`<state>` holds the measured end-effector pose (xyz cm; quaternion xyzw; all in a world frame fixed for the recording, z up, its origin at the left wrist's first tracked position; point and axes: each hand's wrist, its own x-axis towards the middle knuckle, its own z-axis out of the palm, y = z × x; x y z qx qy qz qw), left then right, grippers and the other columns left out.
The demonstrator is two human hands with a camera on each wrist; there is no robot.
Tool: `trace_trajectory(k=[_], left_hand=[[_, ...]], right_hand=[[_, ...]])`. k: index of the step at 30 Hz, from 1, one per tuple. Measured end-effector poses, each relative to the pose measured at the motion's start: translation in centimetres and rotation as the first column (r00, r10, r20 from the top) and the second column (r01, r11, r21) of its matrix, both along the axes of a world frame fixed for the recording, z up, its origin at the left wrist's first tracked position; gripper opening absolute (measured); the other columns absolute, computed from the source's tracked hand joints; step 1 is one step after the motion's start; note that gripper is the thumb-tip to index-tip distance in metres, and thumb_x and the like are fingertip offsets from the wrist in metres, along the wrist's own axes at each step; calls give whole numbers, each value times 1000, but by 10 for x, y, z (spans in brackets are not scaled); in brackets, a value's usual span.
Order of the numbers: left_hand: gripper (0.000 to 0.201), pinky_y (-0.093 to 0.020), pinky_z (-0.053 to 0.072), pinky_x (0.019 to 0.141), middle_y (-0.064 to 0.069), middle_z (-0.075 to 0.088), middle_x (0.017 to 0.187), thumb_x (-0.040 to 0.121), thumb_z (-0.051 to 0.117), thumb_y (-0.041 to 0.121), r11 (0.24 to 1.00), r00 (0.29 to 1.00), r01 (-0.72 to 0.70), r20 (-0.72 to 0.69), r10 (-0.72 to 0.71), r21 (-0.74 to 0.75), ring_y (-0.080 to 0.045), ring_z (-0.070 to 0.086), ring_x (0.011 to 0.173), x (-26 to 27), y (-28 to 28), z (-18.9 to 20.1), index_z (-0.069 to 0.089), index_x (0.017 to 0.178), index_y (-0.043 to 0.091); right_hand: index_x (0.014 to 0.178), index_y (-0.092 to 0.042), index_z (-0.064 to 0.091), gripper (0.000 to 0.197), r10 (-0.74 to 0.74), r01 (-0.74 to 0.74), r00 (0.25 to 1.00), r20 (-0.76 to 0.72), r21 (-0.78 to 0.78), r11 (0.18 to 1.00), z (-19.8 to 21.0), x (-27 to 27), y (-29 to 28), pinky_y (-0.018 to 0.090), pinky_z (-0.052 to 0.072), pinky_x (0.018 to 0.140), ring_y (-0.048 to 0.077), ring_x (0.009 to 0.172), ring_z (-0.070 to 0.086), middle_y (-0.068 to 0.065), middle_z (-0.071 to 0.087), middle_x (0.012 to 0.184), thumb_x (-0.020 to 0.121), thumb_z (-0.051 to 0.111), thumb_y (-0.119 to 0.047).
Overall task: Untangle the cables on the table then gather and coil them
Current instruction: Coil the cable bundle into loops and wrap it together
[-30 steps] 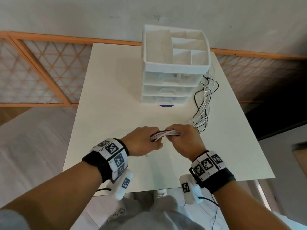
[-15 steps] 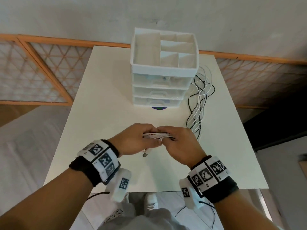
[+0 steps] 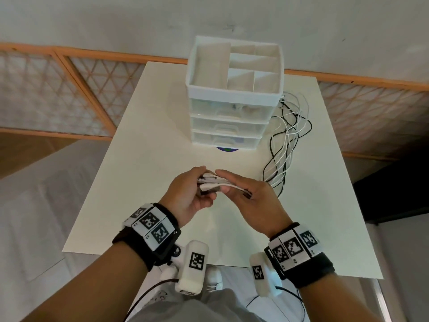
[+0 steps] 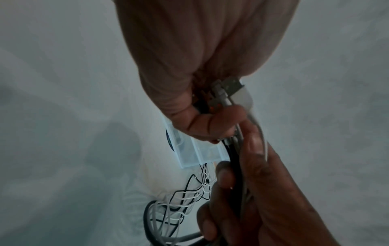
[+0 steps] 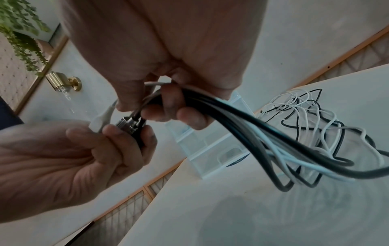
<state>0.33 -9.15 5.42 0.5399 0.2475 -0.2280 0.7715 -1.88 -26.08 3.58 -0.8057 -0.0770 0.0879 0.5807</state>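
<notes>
In front of the drawer unit (image 3: 234, 94), the left hand (image 3: 188, 194) pinches the cables (image 3: 284, 145) at their plug ends, probably to keep them aligned. The right hand (image 3: 253, 201) curls around the bundle beside it; loose lengths trail right of the drawers.

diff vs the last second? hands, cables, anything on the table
The left hand has turned palm-up and now shows the plug ends of the black and white cable bundle it grips. The right hand has loosened over the bundle, index finger straighter. Both still hold it above the white table. The tangled cable tails and the white plastic drawer organizer lie as before; the apparent shift is head-camera motion.
</notes>
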Motion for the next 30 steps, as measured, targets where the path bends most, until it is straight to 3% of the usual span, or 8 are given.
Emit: trace_trajectory(k=[2,5,11,15,19,24,27,30], left_hand=[[26,-23,45,42,-13,65,67,100,49,23,1000,1000,-7,-19,6,-8,-23,54,49,1,3,2,62,85,6],[27,-24,48,41,-18,67,66,100,46,21,999,999,38,-17,-38,19,-25,58,48,3,6,6,61,86,4],[31,-21,33,37,-14,57,55,98,39,18,977,990,111,63,-124,182,-24,49,44,1,11,6,57,78,2],[23,-20,26,36,-12,56,53,93,42,13,964,987,84,109,-114,251,-22,47,43,1,22,3,56,77,3],[25,-18,27,36,-4,53,55,92,45,12,956,992,6,119,-43,292,-15,46,40,1,36,-4,55,70,8],[18,-22,35,39,-15,59,61,92,46,8,967,984,74,137,-110,246,-20,52,45,-1,43,2,58,80,3],[20,-32,55,56,-19,62,79,92,44,6,956,983,164,45,-180,244,-26,58,62,1,52,4,60,81,2],[26,-50,52,93,-11,66,104,98,42,22,731,915,217,125,-383,647,-30,62,96,11,63,6,63,93,8]], right_hand=[[121,-29,72,29,-40,38,997,64,25,999,-4,0,2,17,51,80,5,88,68,-9,76,102,95,66,-17],[109,-21,78,23,-83,76,990,112,61,995,-7,1,6,14,45,69,4,70,62,-8,74,86,91,71,-8],[88,-21,80,26,-55,48,997,55,114,992,2,1,30,30,59,80,16,84,74,1,78,89,84,74,4],[104,-14,77,27,-42,36,997,60,103,994,4,-3,44,20,56,84,9,92,74,-3,78,98,84,73,4],[133,-32,62,54,65,-65,998,9,58,996,5,-3,50,24,55,91,8,102,71,-9,75,111,84,79,-16],[110,-48,67,33,-38,38,999,-19,11,999,6,-3,59,15,44,62,-2,57,54,-21,72,74,92,71,-21],[96,-48,73,25,-47,46,999,-23,-22,999,5,-1,62,25,50,62,6,61,60,-8,75,74,93,70,-23],[91,-40,78,15,-60,55,997,-49,-102,993,3,3,63,18,41,57,1,54,50,-1,74,73,92,71,-27]])
